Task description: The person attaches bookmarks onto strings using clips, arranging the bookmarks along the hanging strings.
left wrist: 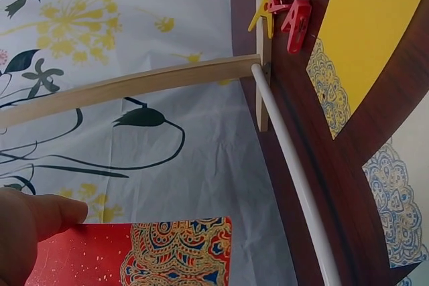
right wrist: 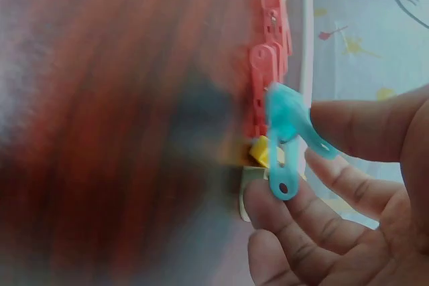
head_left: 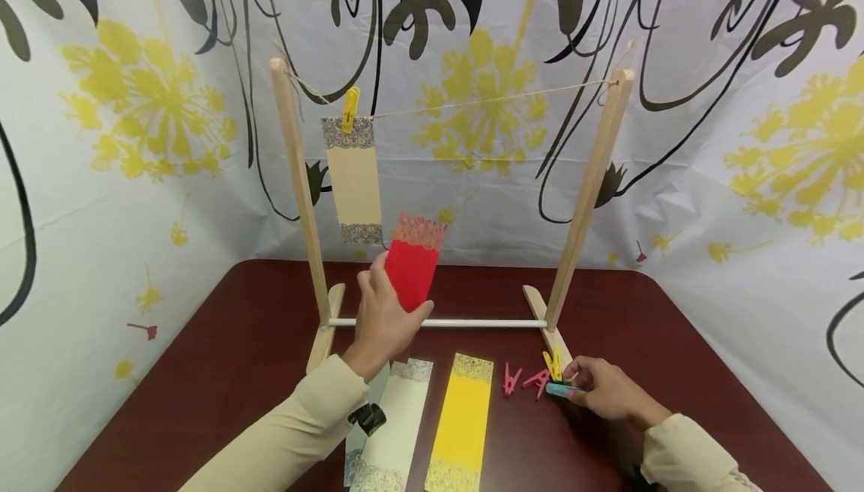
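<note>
My left hand [head_left: 388, 319] holds up a red card [head_left: 413, 271] with a patterned end, thumb along one edge, in front of the wooden frame. In the right wrist view my right hand [right wrist: 355, 192] pinches a light blue clothespin [right wrist: 285, 122] between thumb and fingers, low over the table at the frame's right foot. A yellow clothespin [head_left: 553, 364] stands by its fingertips, with two red clothespins [head_left: 511, 379] just to the left. From the string [head_left: 486, 102] hangs a cream card [head_left: 354, 177], clipped by another yellow clothespin [head_left: 350, 109].
A yellow card [head_left: 462, 421] and a white card [head_left: 398, 424] lie on the dark table [head_left: 202, 379], a bluish card partly under the white one. The frame's right post [head_left: 590, 199] and left post [head_left: 297, 184] rise at the back, joined low by a white rod [head_left: 472, 323].
</note>
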`<state>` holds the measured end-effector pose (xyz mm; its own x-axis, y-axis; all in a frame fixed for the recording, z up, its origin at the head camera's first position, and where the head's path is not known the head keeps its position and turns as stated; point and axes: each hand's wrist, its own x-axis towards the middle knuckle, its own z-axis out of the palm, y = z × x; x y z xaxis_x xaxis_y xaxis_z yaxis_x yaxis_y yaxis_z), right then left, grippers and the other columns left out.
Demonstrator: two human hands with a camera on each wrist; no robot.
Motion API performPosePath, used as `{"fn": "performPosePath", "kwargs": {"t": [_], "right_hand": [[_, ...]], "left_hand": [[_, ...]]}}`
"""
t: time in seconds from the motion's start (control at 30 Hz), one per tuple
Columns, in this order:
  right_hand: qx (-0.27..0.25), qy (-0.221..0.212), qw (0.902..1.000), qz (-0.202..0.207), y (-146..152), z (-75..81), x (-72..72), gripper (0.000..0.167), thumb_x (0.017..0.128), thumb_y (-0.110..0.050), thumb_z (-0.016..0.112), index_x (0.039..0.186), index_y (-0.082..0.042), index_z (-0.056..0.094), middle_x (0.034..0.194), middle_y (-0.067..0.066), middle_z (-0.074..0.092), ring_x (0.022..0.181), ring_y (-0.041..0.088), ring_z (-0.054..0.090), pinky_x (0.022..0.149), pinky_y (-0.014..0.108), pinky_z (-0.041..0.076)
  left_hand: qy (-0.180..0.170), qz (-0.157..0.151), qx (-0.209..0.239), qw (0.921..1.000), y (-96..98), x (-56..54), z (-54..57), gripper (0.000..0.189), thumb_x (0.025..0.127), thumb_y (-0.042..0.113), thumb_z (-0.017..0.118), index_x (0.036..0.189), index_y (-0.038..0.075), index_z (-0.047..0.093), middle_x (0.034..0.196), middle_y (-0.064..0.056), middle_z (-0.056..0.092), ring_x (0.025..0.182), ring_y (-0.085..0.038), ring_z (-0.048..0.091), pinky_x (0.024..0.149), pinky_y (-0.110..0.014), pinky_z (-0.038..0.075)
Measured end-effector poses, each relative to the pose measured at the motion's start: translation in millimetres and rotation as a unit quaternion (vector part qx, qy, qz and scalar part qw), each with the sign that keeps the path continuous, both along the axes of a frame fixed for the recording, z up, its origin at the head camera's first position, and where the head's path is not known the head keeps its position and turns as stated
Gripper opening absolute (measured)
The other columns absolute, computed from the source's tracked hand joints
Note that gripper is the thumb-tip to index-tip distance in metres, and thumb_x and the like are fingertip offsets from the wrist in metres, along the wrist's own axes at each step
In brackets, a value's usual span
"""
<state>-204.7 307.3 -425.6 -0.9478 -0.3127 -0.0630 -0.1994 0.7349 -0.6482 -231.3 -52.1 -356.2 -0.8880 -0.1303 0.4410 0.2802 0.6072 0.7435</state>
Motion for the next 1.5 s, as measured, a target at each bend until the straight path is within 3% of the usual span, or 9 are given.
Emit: {"fn": "performPosePath", "kwargs": {"t": [0.27,0.63,0.87,1.1,1.3,1.5], "right_hand": [[0.008,0.013,0.9997,0.021,-1,13.8,-2.5,0.021,0.084,-0.011,0.073,0.098,-0.003,0.059,0.079,0.001,0.059,0.071,0.017,0.055,0.06,0.033,0.045],[0.017,0.024,0.9995,0.013,-5,43.7,-11.0,0.021,0.086,-0.01,0.072,0.101,-0.002,0.059,0.083,0.003,0.06,0.075,0.018,0.058,0.063,0.037,0.048],[0.028,0.059,0.9977,0.015,-13,61.5,-17.7,0.019,0.089,-0.012,0.07,0.102,-0.003,0.06,0.085,0.001,0.06,0.074,0.016,0.056,0.061,0.034,0.045],[0.017,0.118,0.9928,0.012,-25,77.9,-25.2,0.017,0.089,-0.015,0.07,0.102,-0.006,0.062,0.087,0.001,0.063,0.07,0.015,0.056,0.061,0.033,0.045],[-0.015,0.167,0.9856,-0.025,-35,90.4,-32.4,0.03,0.088,-0.02,0.073,0.11,-0.004,0.062,0.102,0.012,0.065,0.084,0.02,0.062,0.069,0.037,0.05],[-0.056,0.194,0.9783,-0.045,-46,98.1,-39.4,0.032,0.091,-0.023,0.069,0.114,-0.004,0.057,0.098,0.01,0.063,0.085,0.023,0.063,0.069,0.037,0.05]], "left_hand": [[0.0,0.012,0.0,0.9999,-0.3,-3.1,4.5,0.098,0.073,0.029,0.084,0.146,0.012,0.022,0.124,-0.017,0.038,0.1,-0.031,0.053,0.075,-0.047,0.053],[0.025,0.008,0.011,0.9996,4.0,-13.0,16.3,0.096,0.074,0.026,0.083,0.146,0.011,0.021,0.126,-0.018,0.037,0.105,-0.032,0.052,0.078,-0.047,0.053],[0.048,0.014,0.015,0.9986,5.6,-20.7,21.0,0.095,0.074,0.025,0.083,0.146,0.009,0.023,0.125,-0.019,0.038,0.105,-0.033,0.052,0.079,-0.047,0.052],[0.024,0.039,0.035,0.9983,5.2,-23.8,21.9,0.096,0.074,0.027,0.084,0.147,0.013,0.023,0.128,-0.018,0.038,0.102,-0.035,0.054,0.084,-0.048,0.05],[0.073,0.039,0.051,0.9952,8.3,-29.6,23.7,0.094,0.075,0.025,0.083,0.146,0.01,0.022,0.127,-0.019,0.039,0.106,-0.034,0.052,0.085,-0.049,0.05],[0.102,0.04,0.04,0.9932,10.2,-33.8,25.5,0.095,0.076,0.026,0.082,0.146,0.007,0.021,0.126,-0.021,0.04,0.108,-0.034,0.05,0.085,-0.049,0.05]]}}
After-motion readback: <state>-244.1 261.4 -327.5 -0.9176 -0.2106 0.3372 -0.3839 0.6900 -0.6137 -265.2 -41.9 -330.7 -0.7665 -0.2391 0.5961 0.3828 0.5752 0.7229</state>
